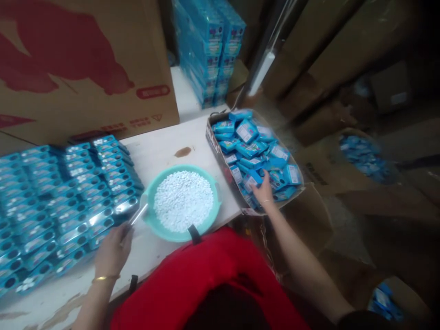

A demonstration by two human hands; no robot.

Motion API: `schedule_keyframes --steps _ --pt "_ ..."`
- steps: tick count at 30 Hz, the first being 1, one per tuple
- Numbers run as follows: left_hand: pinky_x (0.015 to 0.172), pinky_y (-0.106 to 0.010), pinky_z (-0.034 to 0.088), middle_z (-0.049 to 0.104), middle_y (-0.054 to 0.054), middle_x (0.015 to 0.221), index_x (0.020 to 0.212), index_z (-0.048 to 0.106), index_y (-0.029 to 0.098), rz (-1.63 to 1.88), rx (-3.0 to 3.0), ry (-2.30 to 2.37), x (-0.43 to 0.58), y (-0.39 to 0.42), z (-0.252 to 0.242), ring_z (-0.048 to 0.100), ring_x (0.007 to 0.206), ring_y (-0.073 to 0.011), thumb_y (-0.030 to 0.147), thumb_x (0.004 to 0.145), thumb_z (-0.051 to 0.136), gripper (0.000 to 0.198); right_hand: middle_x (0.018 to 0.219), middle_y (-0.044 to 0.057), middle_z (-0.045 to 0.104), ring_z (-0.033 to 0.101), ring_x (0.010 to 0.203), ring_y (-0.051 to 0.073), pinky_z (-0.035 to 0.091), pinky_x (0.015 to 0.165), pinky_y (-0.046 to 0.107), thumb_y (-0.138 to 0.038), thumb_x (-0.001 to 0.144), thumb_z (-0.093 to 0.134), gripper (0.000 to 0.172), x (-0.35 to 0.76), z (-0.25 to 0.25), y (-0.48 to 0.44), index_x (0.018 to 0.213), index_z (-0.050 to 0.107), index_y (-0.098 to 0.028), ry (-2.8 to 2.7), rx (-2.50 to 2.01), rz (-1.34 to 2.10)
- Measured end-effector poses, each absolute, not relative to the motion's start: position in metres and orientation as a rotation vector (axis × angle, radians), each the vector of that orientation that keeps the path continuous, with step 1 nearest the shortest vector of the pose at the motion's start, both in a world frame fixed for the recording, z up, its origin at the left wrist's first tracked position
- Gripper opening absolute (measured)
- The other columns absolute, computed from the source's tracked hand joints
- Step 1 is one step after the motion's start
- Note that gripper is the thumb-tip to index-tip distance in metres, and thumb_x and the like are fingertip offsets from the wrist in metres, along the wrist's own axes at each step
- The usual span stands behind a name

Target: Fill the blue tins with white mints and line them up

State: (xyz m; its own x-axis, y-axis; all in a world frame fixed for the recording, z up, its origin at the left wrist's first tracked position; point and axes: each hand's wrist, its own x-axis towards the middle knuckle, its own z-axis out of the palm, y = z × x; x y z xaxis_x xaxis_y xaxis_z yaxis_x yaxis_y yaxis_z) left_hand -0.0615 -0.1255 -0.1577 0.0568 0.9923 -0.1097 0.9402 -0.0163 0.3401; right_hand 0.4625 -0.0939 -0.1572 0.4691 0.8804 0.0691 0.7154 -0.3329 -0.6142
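Observation:
My left hand (115, 247) is closed around a slim shiny scoop-like tool (139, 213), whose far end meets the left rim of a turquoise bowl (148, 215). Small white pellets (184, 201) fill much of that bowl. Over on the right, my right hand (264, 189) reaches into an open carton (220, 158) heaped with small blue packs. Its thumb and fingers are around one blue pack (252, 178) near the front of the heap; the grip is partly blurred.
Rows of blue packs (79, 192) cover the left of the white table (168, 142). Behind stands a big cardboard box (85, 59). Wrapped blue cartons (209, 50) are stacked at the back. Further boxes with blue packs (364, 156) stand on the floor at right.

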Motion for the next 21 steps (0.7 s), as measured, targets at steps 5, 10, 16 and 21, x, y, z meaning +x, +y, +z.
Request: schedule_keyframes --steps 5,10,16,21 --pt "0.076 -0.034 0.049 0.065 -0.009 0.106 0.114 0.058 0.022 0.024 2.133 1.546 -0.033 -0.107 -0.138 0.062 0.092 -0.0247 0.048 0.090 0.035 0.042 0.136 0.012 0.046 0.054 0.115 0.029 0.054 0.086 0.046 -0.035 0.064 0.072 0.090 0.450 -0.127 -0.110 0.142 0.027 -0.025 -0.892 -1.817 0.628" --pt "0.064 -0.034 0.047 0.066 -0.008 0.085 0.091 0.064 0.024 -0.287 2.180 1.374 -0.001 -0.099 -0.137 0.063 0.076 -0.0246 0.028 0.086 0.043 0.022 0.102 0.003 0.067 0.066 0.084 0.020 0.059 0.066 0.035 -0.035 0.074 0.062 0.042 0.431 -0.102 -0.126 0.114 0.054 -0.026 -0.367 -1.387 1.320" --pt "0.072 -0.033 0.047 0.065 -0.012 0.093 0.089 0.058 0.017 -0.285 2.082 1.377 0.071 -0.100 -0.182 0.063 0.086 -0.0236 0.017 0.085 0.045 0.014 0.101 0.007 0.070 0.067 0.092 0.024 0.055 0.082 0.045 -0.035 0.078 0.052 0.038 0.375 -0.106 -0.173 0.112 0.058 -0.022 -0.444 -1.247 1.828" --pt "0.081 -0.032 0.046 0.063 -0.013 0.100 0.099 0.054 0.016 -0.148 1.969 1.445 0.119 -0.095 -0.221 0.061 0.093 -0.0218 0.027 0.091 0.043 0.018 0.124 0.010 0.062 0.059 0.113 0.025 0.044 0.099 0.044 -0.034 0.076 0.060 0.058 0.348 -0.100 -0.187 0.132 0.048 -0.022 -0.577 -1.098 2.090"
